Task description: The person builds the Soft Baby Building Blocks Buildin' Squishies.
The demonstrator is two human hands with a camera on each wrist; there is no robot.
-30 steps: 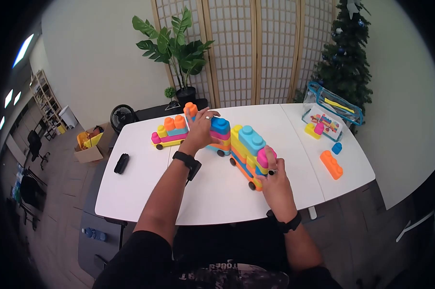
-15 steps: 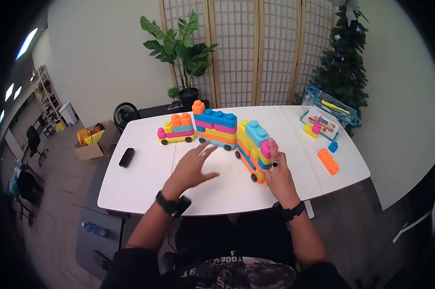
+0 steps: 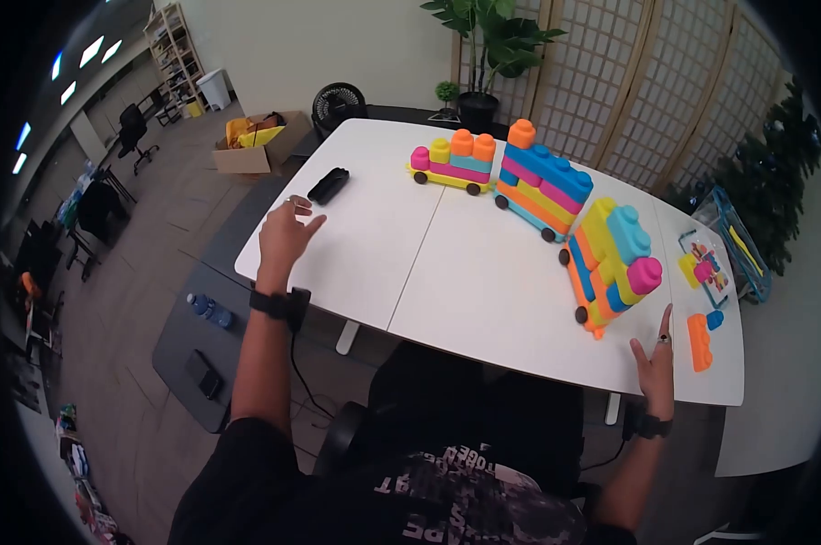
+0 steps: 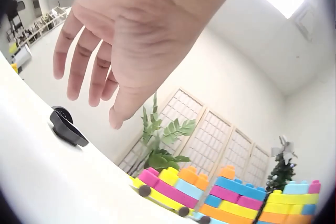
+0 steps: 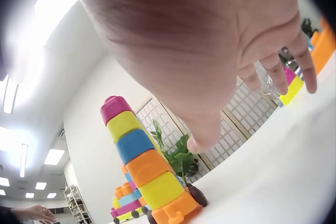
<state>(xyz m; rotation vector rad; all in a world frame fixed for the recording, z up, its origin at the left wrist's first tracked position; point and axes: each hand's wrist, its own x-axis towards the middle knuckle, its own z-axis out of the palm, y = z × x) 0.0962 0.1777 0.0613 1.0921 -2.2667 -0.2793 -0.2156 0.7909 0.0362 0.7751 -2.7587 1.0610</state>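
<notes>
Three wheeled cars of toy building blocks stand in a curved line on the white table (image 3: 365, 263). The small car (image 3: 451, 170) is at the left, the taller blue-topped car (image 3: 542, 195) in the middle, and the tall yellow-and-orange car (image 3: 606, 263) at the right. My left hand (image 3: 285, 241) hovers at the table's left side with spread, loosely bent fingers, holding nothing. Nearest to it lies a black oblong object (image 3: 329, 185), also in the left wrist view (image 4: 67, 128). My right hand (image 3: 656, 368), fingers extended, holds nothing beside the tall car (image 5: 149, 169).
On the right lie a long orange block (image 3: 699, 342), a blue block (image 3: 715, 320), and yellow and pink blocks by a picture card (image 3: 712, 263). A clear blue-edged bag (image 3: 745, 250) stands at that edge. A bottle (image 3: 210, 310) and a phone (image 3: 203, 373) lie on the grey surface at left.
My left hand has left the middle car and moved left toward the black object. My right hand has let go of the right car and drawn away. The head view has turned left and tilted.
</notes>
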